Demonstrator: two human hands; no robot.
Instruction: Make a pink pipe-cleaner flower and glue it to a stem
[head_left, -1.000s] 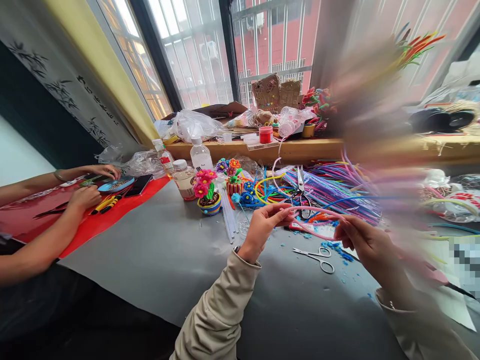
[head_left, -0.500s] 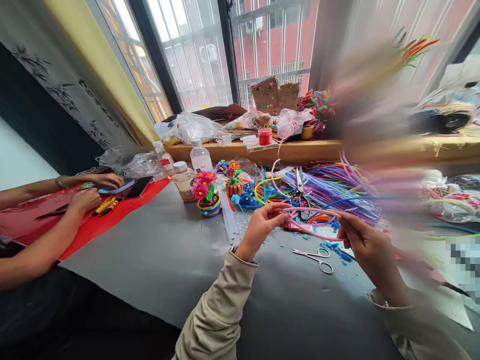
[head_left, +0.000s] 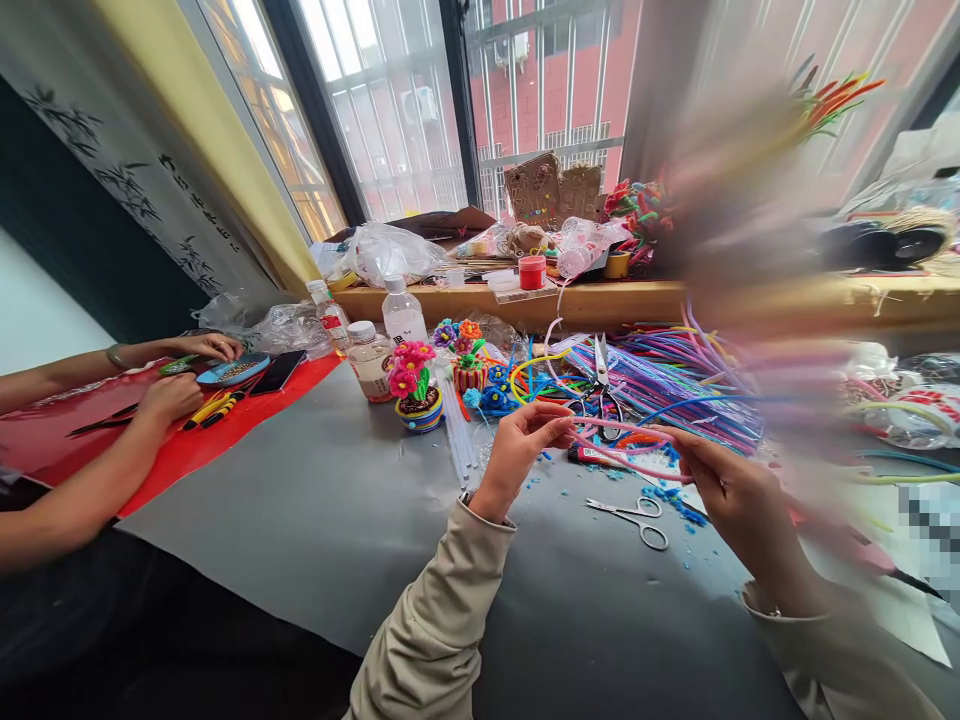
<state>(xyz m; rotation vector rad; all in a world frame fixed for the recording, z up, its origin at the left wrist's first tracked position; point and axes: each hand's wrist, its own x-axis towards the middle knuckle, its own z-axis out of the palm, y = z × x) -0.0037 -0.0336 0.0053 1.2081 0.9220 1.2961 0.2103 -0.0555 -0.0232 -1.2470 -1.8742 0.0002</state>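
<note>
Pink pipe cleaner held above counter, ends pinched by left hand and right hand. Done: bent into narrow loop. Not attached to anything visible; shaping seems early, probably more left.

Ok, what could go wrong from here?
1. The pink strand appears pinched by fingertips of the left hand and right hand; a loose grip might let it slip.
2. The small scissors lie on the table near both hands; a lowered hand might catch them.
3. Blue scraps lie nearby and might cling to the strand if it drops.
</note>
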